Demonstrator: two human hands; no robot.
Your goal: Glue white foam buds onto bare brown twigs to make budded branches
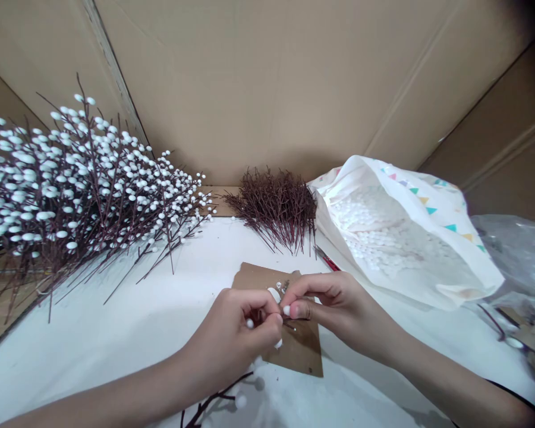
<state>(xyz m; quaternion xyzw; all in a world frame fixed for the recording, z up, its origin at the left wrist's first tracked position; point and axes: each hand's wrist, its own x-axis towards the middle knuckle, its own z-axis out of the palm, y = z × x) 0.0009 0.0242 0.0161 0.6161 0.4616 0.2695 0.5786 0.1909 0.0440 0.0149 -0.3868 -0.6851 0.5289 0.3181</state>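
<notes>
My left hand (241,327) is closed in a pinch on a dark brown artificial branch (209,404), part of which shows below the wrist. Some white balls peek out around its fingers. Opposite, my right hand (339,312) grips a small white ball (287,310) between thumb and index finger, at the left fingertips. Whether the ball touches the twig tip is hidden by the fingers. Beneath both hands lies a piece of brown cardboard (298,353) with a white smear and crumbs on it.
A large pile of berry branches (71,178) fills the left. Bare brown twigs (276,205) lie at the back centre, near a red-handled tool (327,260). To the right sits an open white bag (428,238) of white balls, beside clear plastic (512,249). Cardboard walls (258,89) enclose the white table (160,327).
</notes>
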